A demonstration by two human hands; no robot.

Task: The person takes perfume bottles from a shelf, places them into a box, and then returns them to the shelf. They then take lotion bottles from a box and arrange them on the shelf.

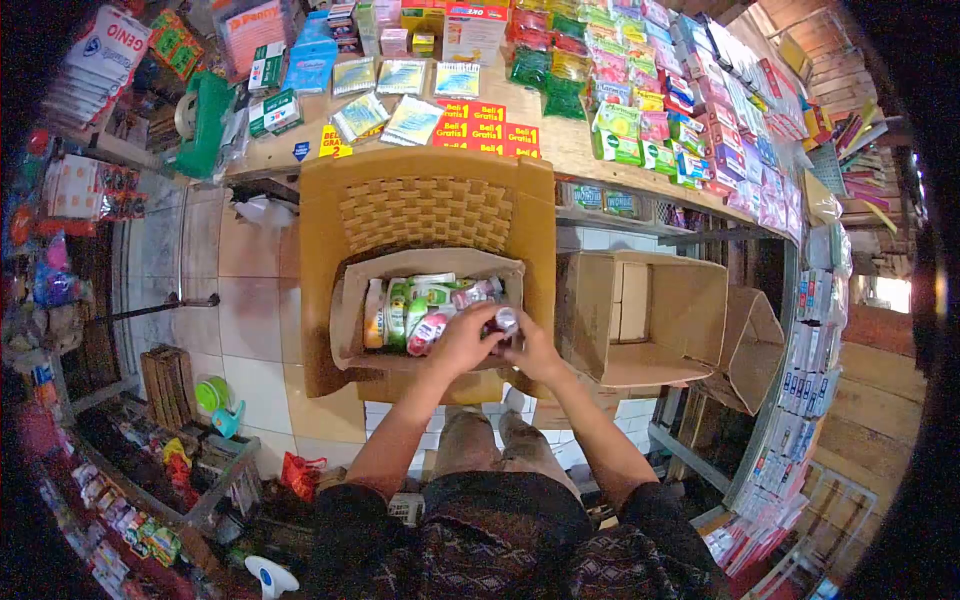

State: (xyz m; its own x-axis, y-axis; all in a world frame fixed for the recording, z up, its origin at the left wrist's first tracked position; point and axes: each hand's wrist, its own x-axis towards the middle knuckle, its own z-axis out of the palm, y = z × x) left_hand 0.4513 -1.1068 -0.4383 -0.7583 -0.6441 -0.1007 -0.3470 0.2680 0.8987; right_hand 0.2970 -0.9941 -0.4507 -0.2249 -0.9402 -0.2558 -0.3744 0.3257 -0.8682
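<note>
Two hands, left hand and right hand, close together around one small white-capped bottle. They are over the open cardboard box of packed bottles on the seat of one brown woven-pattern plastic chair. Two empty cardboard boxes stand right of the chair.

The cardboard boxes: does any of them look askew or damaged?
Yes. The far-right empty box is tipped at an angle beside the larger empty box. The filled box on the chair stands straight. The left hand and right hand hold a small bottle over it.
</note>
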